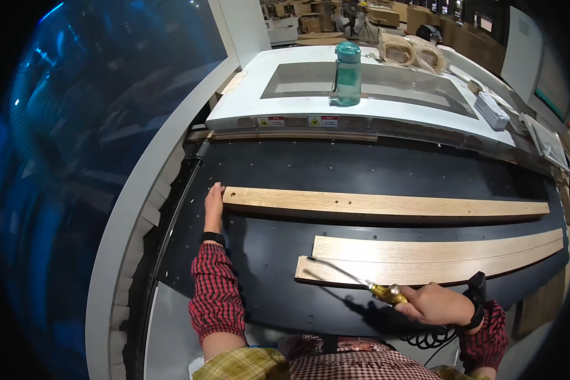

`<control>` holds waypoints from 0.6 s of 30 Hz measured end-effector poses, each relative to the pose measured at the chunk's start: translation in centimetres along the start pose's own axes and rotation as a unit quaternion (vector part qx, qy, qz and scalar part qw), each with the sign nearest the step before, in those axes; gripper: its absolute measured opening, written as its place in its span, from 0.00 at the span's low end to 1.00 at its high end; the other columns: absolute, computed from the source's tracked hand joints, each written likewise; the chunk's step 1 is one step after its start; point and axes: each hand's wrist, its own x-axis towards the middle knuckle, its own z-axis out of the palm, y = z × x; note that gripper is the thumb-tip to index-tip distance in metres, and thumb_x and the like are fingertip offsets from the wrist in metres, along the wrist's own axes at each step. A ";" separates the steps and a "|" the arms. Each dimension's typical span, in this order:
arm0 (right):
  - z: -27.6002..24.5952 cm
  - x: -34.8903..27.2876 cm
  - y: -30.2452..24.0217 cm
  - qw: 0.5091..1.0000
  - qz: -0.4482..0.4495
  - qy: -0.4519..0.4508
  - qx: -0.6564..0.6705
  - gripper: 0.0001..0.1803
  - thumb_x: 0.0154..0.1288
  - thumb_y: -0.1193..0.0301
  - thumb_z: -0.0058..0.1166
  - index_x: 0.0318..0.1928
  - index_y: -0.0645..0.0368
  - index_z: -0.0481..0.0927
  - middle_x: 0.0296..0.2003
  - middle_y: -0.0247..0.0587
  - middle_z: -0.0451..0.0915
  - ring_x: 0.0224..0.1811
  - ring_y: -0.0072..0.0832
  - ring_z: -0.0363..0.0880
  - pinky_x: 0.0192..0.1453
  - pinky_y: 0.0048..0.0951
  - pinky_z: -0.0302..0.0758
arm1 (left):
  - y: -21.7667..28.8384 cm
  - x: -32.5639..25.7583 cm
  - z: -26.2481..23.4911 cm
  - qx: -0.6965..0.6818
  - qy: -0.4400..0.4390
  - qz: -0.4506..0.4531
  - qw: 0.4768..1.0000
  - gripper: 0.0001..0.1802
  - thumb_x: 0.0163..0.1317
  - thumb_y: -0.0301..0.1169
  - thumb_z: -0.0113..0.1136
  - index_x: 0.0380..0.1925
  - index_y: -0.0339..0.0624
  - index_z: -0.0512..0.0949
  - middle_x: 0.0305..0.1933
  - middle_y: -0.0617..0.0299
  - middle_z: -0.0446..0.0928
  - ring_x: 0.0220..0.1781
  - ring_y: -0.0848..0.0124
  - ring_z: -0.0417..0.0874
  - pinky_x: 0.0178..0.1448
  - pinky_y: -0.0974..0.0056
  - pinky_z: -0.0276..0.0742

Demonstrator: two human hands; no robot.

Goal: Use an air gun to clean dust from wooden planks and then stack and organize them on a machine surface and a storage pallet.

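With the left hand (213, 206) flat against the end of the upper wooden strip (386, 204) on the dark tabletop (266, 253), keep the right hand (436, 304), closed around the air nozzle (361, 284), aimed low along the lower boards (424, 259).

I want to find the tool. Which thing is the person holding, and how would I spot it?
Look at the black machine bed. Near its front edge, the right hand grips an air blow gun with a brass body. Its thin metal nozzle points left over the nearest wooden plank.

Single head-worn fisheye view, steeply down and forward over a near dark worktable (373, 171).
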 end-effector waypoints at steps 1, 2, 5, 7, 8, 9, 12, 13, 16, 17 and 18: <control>-0.3 0.4 -0.8 1.000 0.022 -0.019 0.001 0.21 0.70 0.58 0.41 0.48 0.66 0.69 0.12 0.53 0.71 0.17 0.52 0.73 0.23 0.46 0.70 | 0.0 0.0 0.0 0.000 -0.007 -0.003 1.000 0.24 0.68 0.43 0.45 0.52 0.33 0.73 0.53 0.49 0.76 0.55 0.64 0.76 0.59 0.64 0.67; -0.4 0.7 -1.0 0.999 0.030 -0.017 0.004 0.21 0.70 0.58 0.41 0.48 0.66 0.69 0.12 0.53 0.71 0.17 0.52 0.73 0.23 0.46 0.70 | 0.0 0.0 0.0 -0.040 -0.035 -0.002 0.999 0.23 0.68 0.41 0.45 0.52 0.34 0.74 0.51 0.50 0.77 0.54 0.66 0.77 0.59 0.66 0.68; -0.8 -0.8 -0.4 0.986 0.157 0.048 -0.012 0.19 0.71 0.58 0.40 0.44 0.64 0.68 0.14 0.54 0.72 0.19 0.53 0.74 0.26 0.47 0.70 | -0.5 0.3 1.0 -0.091 -0.112 0.041 0.989 0.21 0.68 0.38 0.45 0.51 0.35 0.75 0.49 0.52 0.78 0.53 0.68 0.77 0.58 0.67 0.68; -0.6 -3.1 1.4 0.980 0.190 0.057 0.010 0.19 0.71 0.58 0.41 0.44 0.64 0.68 0.16 0.54 0.73 0.21 0.53 0.75 0.27 0.48 0.70 | -0.1 0.3 3.5 -0.026 -0.142 0.165 0.976 0.17 0.66 0.35 0.47 0.45 0.35 0.79 0.46 0.54 0.79 0.51 0.67 0.78 0.57 0.67 0.69; -0.3 -4.2 1.1 0.980 0.189 0.057 0.023 0.19 0.70 0.58 0.41 0.44 0.64 0.68 0.17 0.55 0.74 0.23 0.54 0.76 0.28 0.48 0.71 | -1.9 1.6 2.4 0.022 -0.083 0.183 0.979 0.16 0.64 0.33 0.46 0.41 0.35 0.81 0.45 0.56 0.80 0.50 0.67 0.79 0.55 0.66 0.70; -1.3 -6.0 2.4 0.958 0.282 0.044 0.018 0.19 0.70 0.57 0.41 0.44 0.63 0.68 0.20 0.55 0.76 0.25 0.54 0.77 0.31 0.48 0.72 | 0.2 -0.1 4.5 0.061 -0.084 0.169 0.980 0.16 0.63 0.31 0.46 0.39 0.35 0.81 0.44 0.56 0.80 0.48 0.66 0.79 0.55 0.65 0.70; -3.8 -10.6 4.4 0.898 0.422 0.119 0.013 0.19 0.71 0.57 0.37 0.40 0.63 0.69 0.18 0.45 0.79 0.23 0.45 0.80 0.28 0.41 0.75 | -1.4 2.0 -0.7 0.150 -0.069 0.261 0.951 0.16 0.63 0.34 0.46 0.38 0.35 0.80 0.42 0.57 0.80 0.47 0.67 0.78 0.53 0.64 0.70; -4.6 -12.1 5.1 0.867 0.473 0.149 0.038 0.20 0.72 0.56 0.36 0.38 0.64 0.69 0.18 0.42 0.79 0.20 0.38 0.80 0.24 0.36 0.77 | -2.3 2.6 -1.3 0.069 -0.052 0.166 0.982 0.15 0.63 0.33 0.47 0.37 0.34 0.80 0.38 0.59 0.79 0.42 0.69 0.77 0.51 0.65 0.70; -5.5 -19.3 9.4 0.755 0.611 0.225 0.072 0.28 0.72 0.56 0.34 0.25 0.67 0.75 0.20 0.44 0.81 0.19 0.35 0.81 0.23 0.33 0.78 | -4.8 4.3 -0.6 0.078 -0.091 0.174 0.977 0.14 0.64 0.33 0.47 0.35 0.33 0.77 0.35 0.63 0.75 0.39 0.71 0.74 0.46 0.66 0.69; -5.2 -23.0 11.7 0.762 0.603 0.229 -0.052 0.28 0.70 0.57 0.35 0.24 0.68 0.76 0.21 0.47 0.81 0.24 0.39 0.82 0.30 0.37 0.79 | -4.9 4.4 0.3 0.077 -0.073 0.158 0.982 0.14 0.64 0.33 0.47 0.34 0.34 0.77 0.35 0.63 0.75 0.38 0.72 0.73 0.46 0.67 0.68; -5.0 -25.5 13.4 0.731 0.632 0.247 -0.077 0.27 0.68 0.57 0.37 0.25 0.68 0.78 0.22 0.50 0.81 0.27 0.42 0.83 0.37 0.39 0.78 | -5.0 4.5 0.4 0.084 -0.048 0.141 0.985 0.14 0.65 0.34 0.46 0.33 0.35 0.77 0.34 0.63 0.74 0.38 0.72 0.73 0.45 0.67 0.68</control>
